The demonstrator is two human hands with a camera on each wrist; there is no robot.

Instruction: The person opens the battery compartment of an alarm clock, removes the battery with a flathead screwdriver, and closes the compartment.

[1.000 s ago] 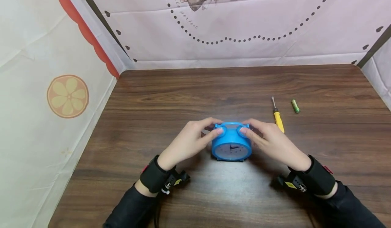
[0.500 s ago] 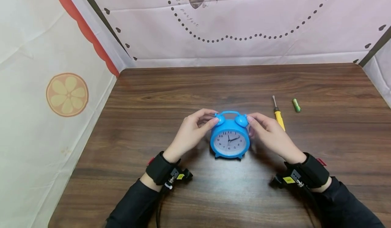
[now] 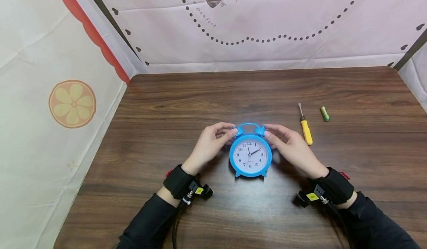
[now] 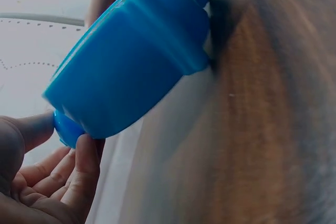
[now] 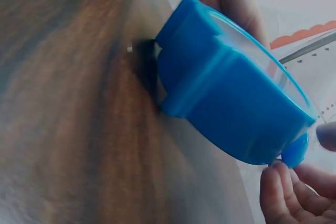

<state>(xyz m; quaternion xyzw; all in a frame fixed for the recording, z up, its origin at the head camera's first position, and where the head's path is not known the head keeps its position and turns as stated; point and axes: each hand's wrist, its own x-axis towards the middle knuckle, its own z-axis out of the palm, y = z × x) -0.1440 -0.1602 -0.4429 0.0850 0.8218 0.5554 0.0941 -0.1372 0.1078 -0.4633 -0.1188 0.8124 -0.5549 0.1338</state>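
I see the blue alarm clock (image 3: 250, 154) tilted back on the wooden table (image 3: 200, 104) — my left hand (image 3: 208, 145) pinches its left bell, my right hand (image 3: 290, 147) its right bell, fingers curled. A screwdriver (image 3: 305, 128) and a battery (image 3: 324, 113) lie well to the right.

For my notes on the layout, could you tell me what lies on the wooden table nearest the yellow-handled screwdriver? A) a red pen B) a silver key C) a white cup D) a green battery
D: a small green battery lies just right of the yellow-handled screwdriver on the wooden table.
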